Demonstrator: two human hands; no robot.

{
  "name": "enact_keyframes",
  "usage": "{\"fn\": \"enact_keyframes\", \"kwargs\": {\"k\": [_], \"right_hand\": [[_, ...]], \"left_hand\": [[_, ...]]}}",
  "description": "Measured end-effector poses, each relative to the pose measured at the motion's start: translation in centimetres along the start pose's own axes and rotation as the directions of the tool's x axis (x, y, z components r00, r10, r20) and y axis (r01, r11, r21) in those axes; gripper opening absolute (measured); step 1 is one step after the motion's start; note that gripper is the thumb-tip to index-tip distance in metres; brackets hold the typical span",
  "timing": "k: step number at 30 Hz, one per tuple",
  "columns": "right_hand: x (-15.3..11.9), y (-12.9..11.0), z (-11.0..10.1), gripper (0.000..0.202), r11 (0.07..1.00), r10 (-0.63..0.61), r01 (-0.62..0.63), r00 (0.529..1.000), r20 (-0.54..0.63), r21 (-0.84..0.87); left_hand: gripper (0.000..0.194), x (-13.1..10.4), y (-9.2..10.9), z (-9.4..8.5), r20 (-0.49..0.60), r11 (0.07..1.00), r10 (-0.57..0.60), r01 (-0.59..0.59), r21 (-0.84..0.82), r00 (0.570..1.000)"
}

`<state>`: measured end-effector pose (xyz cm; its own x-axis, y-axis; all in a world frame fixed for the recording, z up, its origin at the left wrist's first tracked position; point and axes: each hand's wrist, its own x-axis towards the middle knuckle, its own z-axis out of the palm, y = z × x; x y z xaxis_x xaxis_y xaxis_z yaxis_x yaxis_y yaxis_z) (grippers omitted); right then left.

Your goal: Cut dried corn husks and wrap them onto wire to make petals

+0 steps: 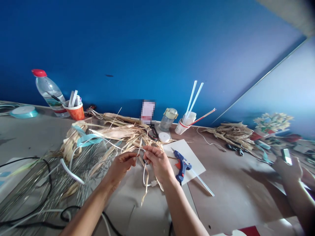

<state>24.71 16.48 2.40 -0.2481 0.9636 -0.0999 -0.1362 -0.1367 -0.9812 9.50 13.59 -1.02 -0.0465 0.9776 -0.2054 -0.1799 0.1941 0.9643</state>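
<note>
Taking the blue glue gun (182,166) as the landmark, both hands work just to its left, and the step in hand looks like fine fingertip shaping of a pale strip (140,145), perhaps corn husk. That strip stands between the two hands, left of the glue gun and a little beyond its grip. The left hand (126,161) has thumb and forefinger closed on it, the other fingers curled under; the right hand (156,159), nearer the glue gun, pinches close beside, thumb against bent forefinger — whether it also grips something behind the strip I cannot tell. The next move seems to call for one pinch staying firm while the other turns or draws the strip, with little force, since dry husk could split. Both forearms reach forward and slant inward, left of and nearer than the glue gun, wrists low, backs of the hands mostly upward. A dangling husk strip (145,193) and a white cord (144,175) show below the fingers — also left of the glue gun — while the husk pile (118,132) lies beyond, farther left.
</note>
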Motion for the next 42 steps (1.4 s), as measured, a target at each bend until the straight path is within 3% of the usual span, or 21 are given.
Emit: {"fn": "enact_keyframes", "kwargs": {"k": [7,11,22,25,28,31,36,42], "right_hand": [[-0.2,-0.1,0.7,0.017,0.886,-0.109,0.096,0.994,-0.002,-0.454],[-0.2,-0.5,0.9,0.023,0.821,-0.138,0.079,0.989,-0.061,-0.566],[0.0,0.3,0.6,0.024,0.900,-0.109,0.066,0.991,-0.076,-0.431],[0.2,0.6,0.4,0.013,0.968,-0.053,0.031,0.995,-0.082,-0.247],[0.4,0.9,0.0,0.025,1.000,-0.017,0.015,0.995,-0.099,-0.019],[0.5,0.8,-0.2,0.021,0.995,-0.016,0.024,0.996,-0.082,0.096],[0.1,0.3,0.3,0.011,0.998,-0.012,0.015,0.998,-0.059,0.058],[0.0,0.3,0.5,0.011,0.998,-0.057,0.055,0.992,-0.115,-0.021]], "left_hand": [[0.024,-0.6,0.3,0.6,-0.037,0.953,0.128,-0.113,0.282,0.991],[0.023,-0.8,0.2,0.9,-0.028,0.930,0.178,-0.159,0.331,0.984],[0.031,-0.3,0.1,0.3,0.046,0.992,-0.054,0.049,0.115,0.997],[0.032,0.0,-0.4,0.1,0.040,0.998,-0.054,0.052,0.046,0.998],[0.032,0.3,-0.6,0.0,-0.004,0.999,-0.036,0.036,0.005,0.999],[0.032,0.3,-0.2,0.1,-0.066,0.998,-0.003,0.007,0.055,0.998],[0.034,-0.3,0.5,0.6,-0.159,0.993,0.012,0.007,0.118,0.987],[0.031,-0.3,0.1,0.7,-0.162,0.978,0.094,-0.061,0.201,0.982]]}}
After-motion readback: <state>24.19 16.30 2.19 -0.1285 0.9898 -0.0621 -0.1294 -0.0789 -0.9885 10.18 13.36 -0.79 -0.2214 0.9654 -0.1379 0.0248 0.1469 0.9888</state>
